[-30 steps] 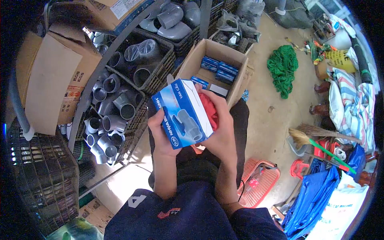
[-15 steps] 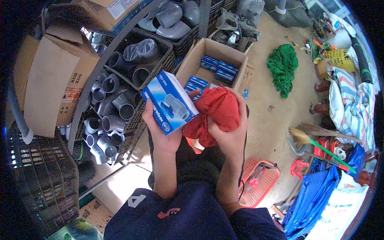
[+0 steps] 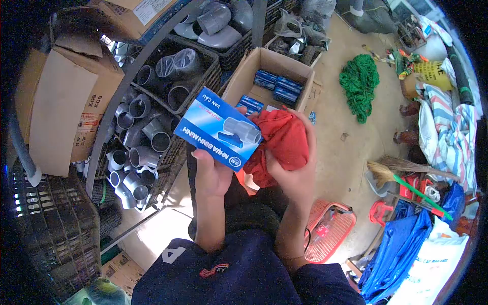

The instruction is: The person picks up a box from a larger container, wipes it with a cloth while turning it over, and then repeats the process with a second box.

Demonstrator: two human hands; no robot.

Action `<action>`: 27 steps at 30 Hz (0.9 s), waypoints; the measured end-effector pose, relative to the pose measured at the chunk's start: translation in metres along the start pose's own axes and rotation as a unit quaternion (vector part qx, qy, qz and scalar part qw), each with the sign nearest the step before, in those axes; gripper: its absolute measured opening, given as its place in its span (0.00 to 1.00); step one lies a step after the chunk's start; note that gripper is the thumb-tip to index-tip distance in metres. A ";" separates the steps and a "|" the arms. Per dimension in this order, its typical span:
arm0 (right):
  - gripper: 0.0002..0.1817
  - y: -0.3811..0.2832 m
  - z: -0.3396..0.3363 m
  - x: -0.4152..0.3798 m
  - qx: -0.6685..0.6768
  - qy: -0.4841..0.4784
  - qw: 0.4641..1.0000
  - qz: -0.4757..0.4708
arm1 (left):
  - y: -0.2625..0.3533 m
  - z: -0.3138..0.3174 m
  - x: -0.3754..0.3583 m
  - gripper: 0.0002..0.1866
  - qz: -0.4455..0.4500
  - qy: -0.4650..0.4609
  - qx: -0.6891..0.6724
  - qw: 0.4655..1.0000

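Note:
A blue and white valve box [image 3: 219,131] with a picture of a grey valve on it sits in my left hand [image 3: 212,173], thumb at its lower edge and the other fingers hidden beneath. My right hand [image 3: 297,175] is closed around a bunched red cloth [image 3: 282,140], which presses against the box's right end. Just beyond both hands stands an open cardboard carton [image 3: 293,68]. Inside it lie several similar blue boxes [image 3: 286,90].
Crates of grey pipe fittings [image 3: 152,134] fill the rack at left, beside a tall cardboard box [image 3: 61,109]. A green net [image 3: 359,86] lies on the floor. At right are a red plastic basket [image 3: 341,231], a broom [image 3: 381,173] and blue tarpaulin [image 3: 394,254].
The valve box has turned so its printed face lies flatter toward me. My left thumb has moved to its lower edge, and the red cloth has shifted slightly right.

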State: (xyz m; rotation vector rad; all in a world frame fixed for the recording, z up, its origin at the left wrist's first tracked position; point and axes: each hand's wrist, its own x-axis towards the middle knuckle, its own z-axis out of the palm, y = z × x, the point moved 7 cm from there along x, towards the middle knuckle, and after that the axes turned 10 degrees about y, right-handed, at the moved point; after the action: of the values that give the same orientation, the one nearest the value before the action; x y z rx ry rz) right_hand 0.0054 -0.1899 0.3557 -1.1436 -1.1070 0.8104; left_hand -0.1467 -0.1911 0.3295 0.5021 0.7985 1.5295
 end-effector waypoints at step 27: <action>0.37 -0.008 -0.005 -0.008 0.052 0.022 0.998 0.041 | 0.010 0.013 -0.008 0.64 0.045 -0.028 -0.092 0.994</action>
State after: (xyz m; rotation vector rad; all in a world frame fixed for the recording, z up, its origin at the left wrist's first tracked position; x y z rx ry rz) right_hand 0.0077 -0.2009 0.3615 -1.1196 -0.9754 0.8928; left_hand -0.1436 -0.1963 0.3467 0.4474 0.5920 1.6478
